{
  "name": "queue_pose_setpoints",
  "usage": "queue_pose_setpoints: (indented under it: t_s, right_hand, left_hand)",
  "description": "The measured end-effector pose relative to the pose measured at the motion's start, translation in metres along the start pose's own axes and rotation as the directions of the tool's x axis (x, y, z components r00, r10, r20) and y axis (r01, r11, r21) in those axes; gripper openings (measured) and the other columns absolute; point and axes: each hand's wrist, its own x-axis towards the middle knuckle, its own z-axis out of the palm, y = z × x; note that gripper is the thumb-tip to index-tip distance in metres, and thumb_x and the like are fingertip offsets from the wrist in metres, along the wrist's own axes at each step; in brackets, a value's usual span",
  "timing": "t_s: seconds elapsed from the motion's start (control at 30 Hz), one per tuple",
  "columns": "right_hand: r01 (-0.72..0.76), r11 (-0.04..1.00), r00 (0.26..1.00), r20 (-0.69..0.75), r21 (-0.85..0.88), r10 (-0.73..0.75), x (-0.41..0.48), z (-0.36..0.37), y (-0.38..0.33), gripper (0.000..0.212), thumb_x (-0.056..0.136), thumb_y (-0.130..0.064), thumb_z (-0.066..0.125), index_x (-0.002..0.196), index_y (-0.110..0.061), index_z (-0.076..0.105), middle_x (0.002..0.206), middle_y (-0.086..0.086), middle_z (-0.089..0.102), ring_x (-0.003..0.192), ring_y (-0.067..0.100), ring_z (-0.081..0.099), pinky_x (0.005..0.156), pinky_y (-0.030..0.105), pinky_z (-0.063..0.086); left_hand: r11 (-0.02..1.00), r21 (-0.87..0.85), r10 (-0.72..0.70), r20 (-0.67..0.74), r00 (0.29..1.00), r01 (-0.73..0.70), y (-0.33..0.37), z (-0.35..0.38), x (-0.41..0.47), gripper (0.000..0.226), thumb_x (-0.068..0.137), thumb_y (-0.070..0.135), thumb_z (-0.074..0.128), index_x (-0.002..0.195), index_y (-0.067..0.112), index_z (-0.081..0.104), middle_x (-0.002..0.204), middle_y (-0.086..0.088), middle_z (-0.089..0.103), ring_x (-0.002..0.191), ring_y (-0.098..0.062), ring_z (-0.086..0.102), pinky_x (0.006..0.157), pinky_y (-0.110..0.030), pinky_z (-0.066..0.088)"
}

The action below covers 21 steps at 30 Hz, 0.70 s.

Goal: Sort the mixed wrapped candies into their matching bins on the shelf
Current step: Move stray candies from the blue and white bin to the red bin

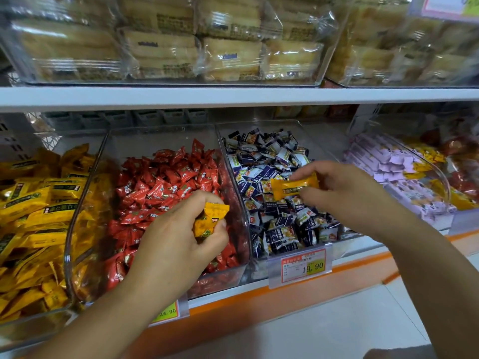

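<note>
an orange-yellow wrapped candy is lying crosswise in the right hand, which is pinching it between the thumb below and the curled fingertips above, with its left end sticking out past the fingers. this candy is hanging over the middle of the clear bin filled with navy-and-white candies, just above the pile; whether it is touching the pile cannot be told. a second yellow candy is sitting in the left hand, gripped between the thumb and the bent fingers, its crimped upper end poking up beyond the knuckles. that hand is hovering over the front right part of the neighbouring clear bin, which is holding red candies. further left, a third bin is holding yellow candies whose wrappers are looking like the two being held. to the far right, a bin is holding pale purple packets with yellow and red pieces mixed among them. price tags are hanging on the shelf front, one under the navy bin and one partly hidden behind the left forearm, above the orange shelf edge. above the white shelf board, clear boxes are holding wrapped cake slices.
</note>
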Motion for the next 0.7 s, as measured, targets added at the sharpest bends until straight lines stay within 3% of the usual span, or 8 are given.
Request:
queue_pose_setpoints:
  t_s: [0.1,0.13,0.27,0.33,0.47,0.53,0.6,0.7]
  right_hand:
    - [0.102,0.962,0.974,0.171,0.252,-0.148,-0.011,0.014,-0.021,0.025,0.083,-0.01,0.07,0.098,-0.03,0.063,0.087,0.009,0.066,0.074,0.027,0.062,0.07,0.039,0.052]
    - [0.112,0.949,0.959,0.216,0.294,-0.181,-0.013,0.021,-0.024,0.026,0.082,-0.008,0.072,0.097,-0.026,0.061,0.087,0.007,0.066,0.076,0.027,0.063,0.072,0.04,0.053]
    - [0.151,0.942,0.936,0.264,0.301,-0.235,-0.011,0.043,-0.029,0.024,0.082,-0.011,0.075,0.094,-0.026,0.061,0.087,0.001,0.069,0.081,0.022,0.066,0.078,0.041,0.056]
    - [0.173,0.938,0.93,0.263,0.302,-0.256,-0.01,0.046,-0.03,0.025,0.082,-0.012,0.074,0.098,-0.027,0.063,0.09,-0.001,0.07,0.084,0.019,0.067,0.081,0.041,0.056]
    - [0.178,0.944,0.943,0.226,0.278,-0.244,-0.008,0.044,-0.032,0.034,0.085,-0.018,0.071,0.112,-0.033,0.058,0.094,-0.01,0.071,0.086,0.008,0.065,0.082,0.027,0.054]
    - [0.17,0.968,0.98,0.071,0.182,-0.185,0.001,0.034,-0.022,0.018,0.09,-0.024,0.066,0.102,-0.036,0.061,0.09,-0.013,0.07,0.085,0.002,0.065,0.075,0.015,0.051]
    - [0.11,0.993,0.987,-0.113,-0.034,-0.113,0.016,0.019,-0.001,0.012,0.095,-0.023,0.06,0.094,-0.035,0.063,0.089,-0.016,0.068,0.084,0.003,0.064,0.064,0.005,0.043]
    - [-0.037,0.973,0.987,-0.159,-0.228,0.0,0.033,0.012,0.031,0.02,0.099,-0.02,0.053,0.111,-0.025,0.068,0.107,0.0,0.069,0.09,0.016,0.064,0.059,0.01,0.041]
  left_hand:
    - [1.0,0.006,0.013,0.007,1.0,-0.013,0.002,-0.001,0.0,0.02,0.083,0.052,0.064,0.095,0.041,0.053,0.083,0.015,0.055,0.068,-0.006,0.052,0.057,-0.014,0.037]
    - [1.0,0.014,0.018,0.01,1.0,-0.018,0.002,-0.002,0.0,0.03,0.078,0.063,0.061,0.099,0.044,0.052,0.089,0.019,0.055,0.075,-0.003,0.053,0.062,-0.013,0.038]
    - [0.997,0.036,0.062,-0.038,0.997,-0.061,-0.002,-0.004,0.002,0.05,0.069,0.071,0.059,0.111,0.046,0.056,0.104,0.023,0.051,0.096,0.001,0.052,0.077,-0.011,0.04]
    - [0.998,0.02,0.058,-0.05,0.997,-0.057,-0.003,-0.004,0.003,0.047,0.069,0.068,0.062,0.109,0.044,0.059,0.102,0.022,0.053,0.094,0.0,0.054,0.075,-0.014,0.042]
    - [0.998,0.012,0.059,-0.055,0.997,-0.059,-0.002,-0.001,0.002,0.031,0.073,0.061,0.063,0.097,0.041,0.064,0.091,0.016,0.059,0.078,-0.01,0.057,0.062,-0.035,0.049]
    - [0.999,0.014,0.05,-0.075,0.996,-0.049,-0.002,0.0,0.001,0.026,0.076,0.059,0.059,0.092,0.039,0.064,0.087,0.012,0.058,0.073,-0.014,0.056,0.058,-0.038,0.046]
    - [0.999,0.012,0.035,-0.085,0.996,-0.034,-0.002,0.0,0.001,0.026,0.076,0.059,0.057,0.091,0.039,0.062,0.087,0.011,0.058,0.071,-0.015,0.055,0.056,-0.037,0.046]
    - [0.999,0.021,0.027,-0.079,0.997,-0.025,-0.002,0.001,0.0,0.026,0.077,0.059,0.055,0.096,0.042,0.057,0.09,0.011,0.058,0.071,-0.014,0.055,0.057,-0.037,0.045]
